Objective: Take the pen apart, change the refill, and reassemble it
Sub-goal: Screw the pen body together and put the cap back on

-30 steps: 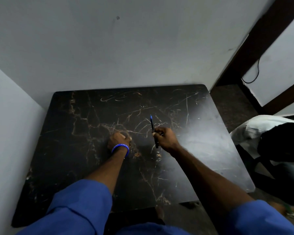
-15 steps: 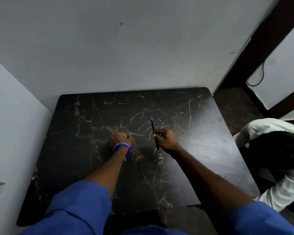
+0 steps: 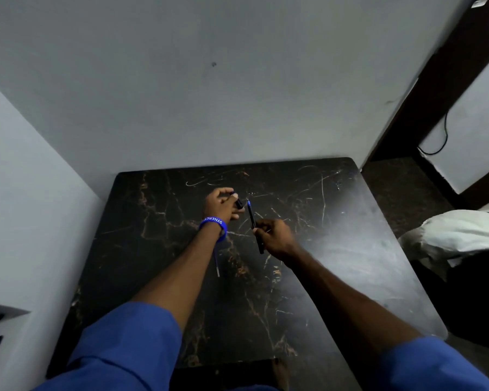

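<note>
1. The right hand (image 3: pixel 274 235) is closed round the lower part of the pen barrel (image 3: pixel 254 224); the barrel runs from the near right up to the far left, with a blue tip (image 3: pixel 249 203) at its far end, held above the dark marble table (image 3: pixel 350 249).
2. The left hand (image 3: pixel 222 206), with a blue wristband (image 3: pixel 213 224), pinches a short dark piece (image 3: pixel 238 204), likely the pen's cap or front section; it sits just left of the blue tip, near it but not touching.
3. I'd judge the next move turns on that small gap; the short piece lies straight off the barrel's far end, so it can go on only if its open end lines up with the barrel's long axis; the left hand is the nearer one to close it.
4. A thin blue refill (image 3: pixel 216 262) lies on the table under the left forearm, its long axis running near to far; whether it is the old one or the new one, I cannot tell.
5. The left fingers hide most of the short piece, so its open end cannot be made out; the dim light blurs the blue tip, and the right palm covers the barrel's middle.
</note>
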